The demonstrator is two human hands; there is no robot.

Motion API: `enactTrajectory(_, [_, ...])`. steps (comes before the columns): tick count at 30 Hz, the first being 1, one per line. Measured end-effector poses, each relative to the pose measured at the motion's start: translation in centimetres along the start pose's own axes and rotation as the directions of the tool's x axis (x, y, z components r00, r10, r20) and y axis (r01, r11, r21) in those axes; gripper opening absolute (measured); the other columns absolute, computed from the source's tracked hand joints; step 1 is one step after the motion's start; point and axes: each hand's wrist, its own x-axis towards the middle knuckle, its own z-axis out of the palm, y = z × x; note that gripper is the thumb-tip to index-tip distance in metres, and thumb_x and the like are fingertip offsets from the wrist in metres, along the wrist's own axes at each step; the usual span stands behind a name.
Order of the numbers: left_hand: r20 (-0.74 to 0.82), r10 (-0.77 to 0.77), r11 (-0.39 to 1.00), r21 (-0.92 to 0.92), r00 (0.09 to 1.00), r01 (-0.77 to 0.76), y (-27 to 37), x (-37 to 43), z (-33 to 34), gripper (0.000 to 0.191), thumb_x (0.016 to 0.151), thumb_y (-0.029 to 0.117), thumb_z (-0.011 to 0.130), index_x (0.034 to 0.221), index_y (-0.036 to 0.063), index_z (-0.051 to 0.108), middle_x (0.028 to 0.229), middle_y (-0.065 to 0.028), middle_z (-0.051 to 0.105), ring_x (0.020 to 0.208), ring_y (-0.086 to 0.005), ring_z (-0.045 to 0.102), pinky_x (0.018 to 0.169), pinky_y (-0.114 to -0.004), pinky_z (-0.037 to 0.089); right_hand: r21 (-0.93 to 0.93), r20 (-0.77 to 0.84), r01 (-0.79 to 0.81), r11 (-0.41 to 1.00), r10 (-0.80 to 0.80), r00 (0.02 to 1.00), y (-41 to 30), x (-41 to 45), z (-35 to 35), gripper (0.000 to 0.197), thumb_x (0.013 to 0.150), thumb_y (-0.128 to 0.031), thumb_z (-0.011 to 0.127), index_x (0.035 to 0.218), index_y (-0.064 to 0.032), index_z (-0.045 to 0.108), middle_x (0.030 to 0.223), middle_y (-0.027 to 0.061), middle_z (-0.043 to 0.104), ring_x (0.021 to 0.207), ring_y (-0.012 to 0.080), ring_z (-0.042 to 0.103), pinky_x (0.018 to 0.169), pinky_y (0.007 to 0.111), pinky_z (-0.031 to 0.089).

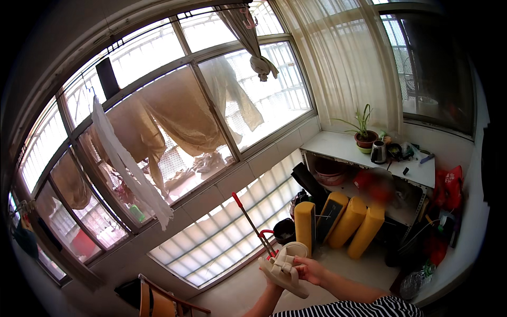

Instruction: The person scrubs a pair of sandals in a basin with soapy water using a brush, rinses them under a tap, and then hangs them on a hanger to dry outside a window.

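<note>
A pair of beige strapped sandals is held up in front of me near the bottom of the view, one overlapping the other. My left hand grips them from below and the left, its fingers mostly hidden behind the soles. At the straps on the right side, my right hand has its thumb and fingers closed on the sandals. Just behind them is a metal pole with red ends and a red handle.
Several yellow padded blocks stand on the floor beside a black bin. To the right, a white-topped shelf bears a potted plant and a metal kettle. A wooden chair is at lower left.
</note>
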Motion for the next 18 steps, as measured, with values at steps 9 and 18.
enactTrajectory(9, [0.027, 0.043, 0.996, 0.081, 0.999, -0.045, 0.6, -1.3, 2.1, 0.061, 0.099, 0.05, 0.043, 0.14, 0.0056, 0.046, 0.13, -0.0165, 0.057, 0.115, -0.0326, 0.06, 0.091, -0.047, 0.056, 0.148, 0.023, 0.114, 0.982, -0.119, 0.993, -1.2, -1.2, 3.7, 0.068, 0.094, -0.014, 0.067, 0.153, -0.0141, 0.032, 0.109, 0.0043, 0.064, 0.085, 0.0131, 0.061, 0.075, 0.027, 0.054])
enactTrajectory(18, [-0.686, -0.069, 0.996, -0.009, 0.725, 0.086, 4.4, -3.6, -5.0, 0.028, 0.099, 0.025, 0.053, 0.117, 0.0053, 0.058, 0.119, -0.0078, 0.065, 0.111, -0.0246, 0.059, 0.095, -0.045, 0.05, -0.289, -0.446, 0.334, 0.897, -0.435, 0.783, -2.8, -7.1, -6.3, 0.028, 0.092, -0.01, 0.066, 0.12, -0.0043, 0.066, 0.106, 0.004, 0.067, 0.084, 0.0099, 0.061, 0.072, 0.024, 0.051])
